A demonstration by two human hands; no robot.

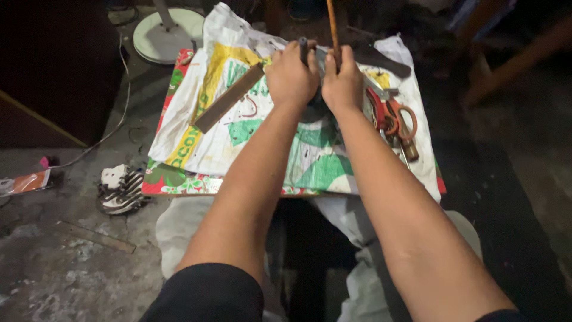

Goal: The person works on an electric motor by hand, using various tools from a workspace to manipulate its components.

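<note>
Both hands grip a thin rod standing upright.

A low floral-topped table stood on the bare concrete floor, with a printed woven plastic sack spread over it. On the sack, a flat wooden bar lay to the left and orange-handled scissors to the right. Both hands met at the far middle: the left hand on a dark tool handle, the right hand on a thin brown stick. A round white fan base stood far left on the floor, a striped sandal near left.
</note>
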